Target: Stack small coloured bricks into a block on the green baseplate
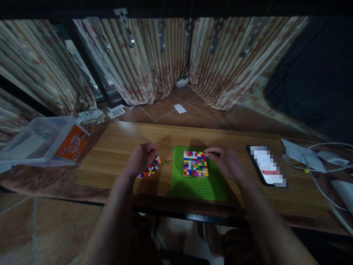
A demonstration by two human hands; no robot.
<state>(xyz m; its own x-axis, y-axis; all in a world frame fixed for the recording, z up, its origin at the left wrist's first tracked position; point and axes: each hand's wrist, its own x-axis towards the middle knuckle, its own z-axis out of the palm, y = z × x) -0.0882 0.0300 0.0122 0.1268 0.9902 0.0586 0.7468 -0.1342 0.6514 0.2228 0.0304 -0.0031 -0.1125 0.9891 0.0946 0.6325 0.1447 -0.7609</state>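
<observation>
A green studded baseplate lies on the wooden table in front of me. A square patch of small multicoloured bricks covers its upper middle. My right hand rests at the patch's upper right corner, fingertips pinched together on the bricks there; whether it holds a brick I cannot tell. My left hand lies curled over a loose pile of coloured bricks left of the plate. One small green brick lies between pile and plate.
A phone lies right of the plate, with white cables and papers beyond it. A clear plastic box with an orange label sits off the table's left end. Curtains hang behind, over a tiled floor.
</observation>
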